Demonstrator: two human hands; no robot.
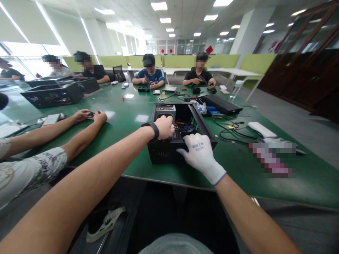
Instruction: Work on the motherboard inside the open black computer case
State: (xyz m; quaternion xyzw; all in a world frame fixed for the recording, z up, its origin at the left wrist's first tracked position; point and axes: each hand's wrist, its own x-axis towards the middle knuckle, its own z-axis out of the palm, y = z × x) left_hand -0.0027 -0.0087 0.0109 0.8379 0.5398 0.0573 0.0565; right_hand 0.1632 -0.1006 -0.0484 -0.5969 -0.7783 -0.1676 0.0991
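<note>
A black computer case [164, 152] lies on its side in front of me with its top side open. A power supply [164, 108] sits at its far left, and a round fan [187, 127] with thin coloured wires shows inside. My left hand [164, 127], bare with a dark wristband, reaches over the left part of the case. Its fingers are curled; what they hold, if anything, is hidden. My right hand [199, 151], in a white glove, grips the near wall of the case, fingers over the rim and thumb on the outer face.
Right of the case are a long black panel [224, 104], black cables [225, 132] and a white box [262, 129]. At left a co-worker's hands [92, 115] hold a small part. More cases [53, 95] stand far left on the green table [127, 148]; people sit opposite.
</note>
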